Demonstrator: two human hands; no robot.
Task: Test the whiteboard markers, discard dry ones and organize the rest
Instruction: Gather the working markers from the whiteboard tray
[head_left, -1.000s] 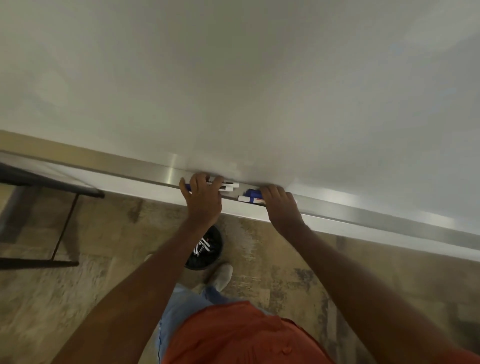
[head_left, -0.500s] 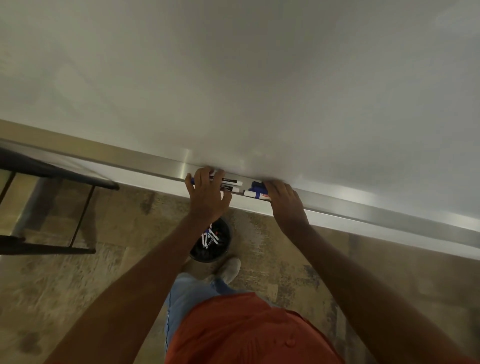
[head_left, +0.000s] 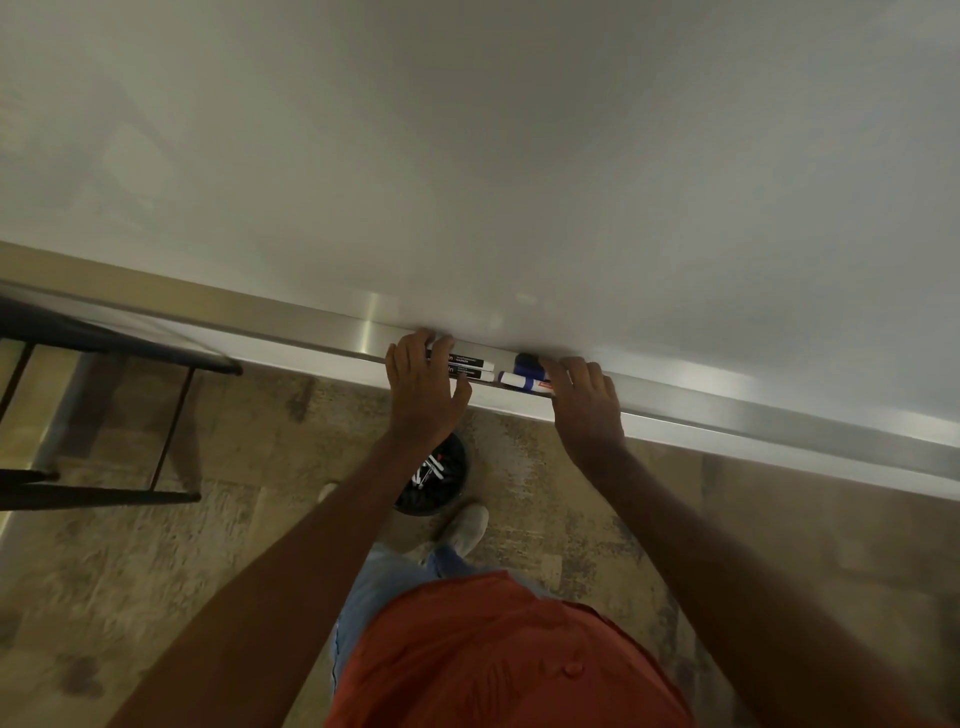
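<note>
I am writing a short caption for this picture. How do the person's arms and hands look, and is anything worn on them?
Both forearms are bare, with no sleeves showing. The left hand and the right hand wear no gloves; I see no rings, watch or bracelet.

Markers (head_left: 470, 367) on metal tray (head_left: 727, 410)

I see both forearms bare, no sleeves reaching the wrists, no watch or rings that I can make out on the left hand (head_left: 423, 395) or right hand (head_left: 587, 410). Rust-orange shirt (head_left: 509, 654) with one small matching button (low on the front). Light blue jeans (head_left: 379, 587). One pale grey shoe (head_left: 467, 527), slightly blurred.
</note>
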